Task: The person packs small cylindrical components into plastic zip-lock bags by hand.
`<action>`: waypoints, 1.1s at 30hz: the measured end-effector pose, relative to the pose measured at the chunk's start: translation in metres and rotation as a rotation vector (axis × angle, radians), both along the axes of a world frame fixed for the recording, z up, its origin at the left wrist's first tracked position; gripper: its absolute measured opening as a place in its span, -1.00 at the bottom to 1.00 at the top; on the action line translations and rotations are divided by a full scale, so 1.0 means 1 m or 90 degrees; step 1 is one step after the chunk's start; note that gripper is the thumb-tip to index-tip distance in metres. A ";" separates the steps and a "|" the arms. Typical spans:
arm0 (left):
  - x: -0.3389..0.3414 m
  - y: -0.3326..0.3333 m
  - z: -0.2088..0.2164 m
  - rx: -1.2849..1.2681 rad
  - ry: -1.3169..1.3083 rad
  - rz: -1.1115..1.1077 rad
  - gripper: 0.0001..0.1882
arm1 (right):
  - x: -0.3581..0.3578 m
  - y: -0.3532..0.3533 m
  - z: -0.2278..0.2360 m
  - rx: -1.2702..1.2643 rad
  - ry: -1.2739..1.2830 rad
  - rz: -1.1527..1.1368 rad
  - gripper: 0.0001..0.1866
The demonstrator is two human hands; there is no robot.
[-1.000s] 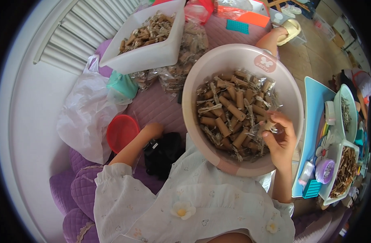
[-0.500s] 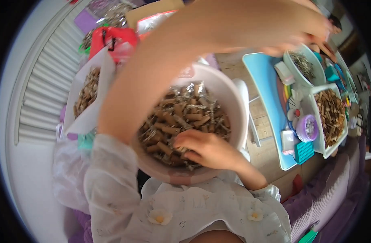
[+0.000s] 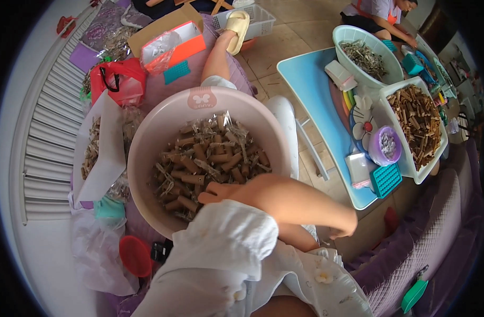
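Note:
A large pale pink basin stands before me, holding many short brown rolls mixed with crinkled clear wrappers. My right hand reaches into its near side. The visible fingers are stretched slightly apart over the rolls, with nothing seen held in them; the left forearm and sleeve hide the rest of that hand. My left arm crosses above my right arm. My left hand hangs bent downward beside my right forearm, outside the basin, its fingers mostly turned from view.
At right, a blue folding table bears a purple tub and teal grid tray. Nearby are a green basin and white bin of brown pieces. At left stand a white box and red bag. Another person sits far right.
My left arm has swung down from the upper right across my body, uncovering the basin's far side. My right hand remains in the basin. The view has shifted, showing more floor.

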State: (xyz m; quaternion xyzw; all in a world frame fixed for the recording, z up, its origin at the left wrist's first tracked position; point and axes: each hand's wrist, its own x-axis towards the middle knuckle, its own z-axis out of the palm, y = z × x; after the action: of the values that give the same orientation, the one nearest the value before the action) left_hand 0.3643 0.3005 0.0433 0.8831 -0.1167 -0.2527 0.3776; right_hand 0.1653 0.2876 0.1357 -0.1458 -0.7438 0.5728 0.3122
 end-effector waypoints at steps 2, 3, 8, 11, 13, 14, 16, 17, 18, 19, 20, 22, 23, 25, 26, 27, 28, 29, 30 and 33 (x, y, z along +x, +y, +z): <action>-0.003 0.007 0.012 0.178 0.006 0.089 -0.68 | -0.006 0.001 0.000 -0.044 0.021 0.004 -0.54; -0.008 0.007 0.013 0.189 -0.086 0.286 -0.69 | -0.007 -0.001 -0.001 -0.062 0.032 -0.001 -0.54; -0.086 0.031 0.103 0.268 -0.319 0.475 -0.73 | -0.003 0.003 -0.009 -0.173 0.085 -0.049 -0.50; -0.154 0.048 0.161 0.315 -0.204 0.517 -0.72 | -0.002 0.004 -0.008 -0.249 0.107 -0.062 -0.48; -0.221 0.048 0.197 0.252 -0.248 0.721 -0.74 | 0.004 0.015 -0.021 0.226 -0.113 -0.182 -0.24; -0.254 0.047 0.206 0.286 -0.215 0.801 -0.70 | 0.003 0.015 -0.006 0.016 -0.111 -0.129 -0.23; -0.312 0.035 0.213 0.419 -0.196 0.898 -0.66 | -0.002 0.013 -0.003 -0.115 -0.008 -0.165 -0.14; -0.335 0.022 0.213 0.416 -0.133 0.966 -0.65 | -0.002 0.015 -0.003 -0.159 -0.024 -0.120 -0.05; -0.352 0.008 0.211 0.443 -0.145 0.973 -0.66 | -0.001 0.014 0.002 -0.181 -0.016 -0.117 -0.05; -0.357 -0.007 0.207 0.450 -0.133 0.973 -0.66 | 0.002 0.011 0.003 -0.205 0.003 -0.113 -0.05; -0.364 -0.025 0.201 0.423 -0.191 1.030 -0.68 | 0.000 0.011 0.002 -0.201 0.019 -0.115 -0.05; -0.367 -0.050 0.184 0.388 -0.252 1.086 -0.70 | -0.003 0.010 -0.002 -0.227 0.055 -0.115 -0.04; -0.366 -0.063 0.176 0.418 -0.272 1.109 -0.68 | -0.004 0.009 -0.002 -0.236 0.077 -0.109 -0.04; -0.366 -0.081 0.163 0.451 -0.291 1.137 -0.66 | -0.005 0.007 0.001 -0.275 0.080 -0.095 -0.03; -0.366 -0.088 0.157 0.327 -0.298 1.203 -0.61 | -0.006 0.005 0.003 -0.312 0.084 -0.084 -0.03; -0.365 -0.095 0.153 0.200 -0.305 1.261 -0.57 | -0.007 0.003 0.006 -0.313 0.081 -0.079 -0.03; -0.363 -0.100 0.149 0.216 -0.312 1.268 -0.53 | -0.007 0.000 0.011 -0.343 0.066 -0.063 -0.03; -0.360 -0.105 0.148 0.216 -0.315 1.269 -0.53 | -0.006 -0.002 0.015 -0.371 0.050 -0.052 -0.03; -0.357 -0.109 0.147 0.202 -0.332 1.286 -0.53 | -0.007 -0.005 0.013 -0.364 0.066 -0.039 -0.04; -0.349 -0.117 0.137 0.207 -0.394 1.319 -0.50 | -0.007 -0.009 0.017 -0.323 0.036 -0.020 -0.05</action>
State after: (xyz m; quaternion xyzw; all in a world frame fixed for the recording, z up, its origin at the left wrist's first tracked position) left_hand 0.0151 0.1837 0.1805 0.6175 0.6280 0.4083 0.2402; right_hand 0.1583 0.2783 0.1523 -0.2144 -0.5650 0.7400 0.2953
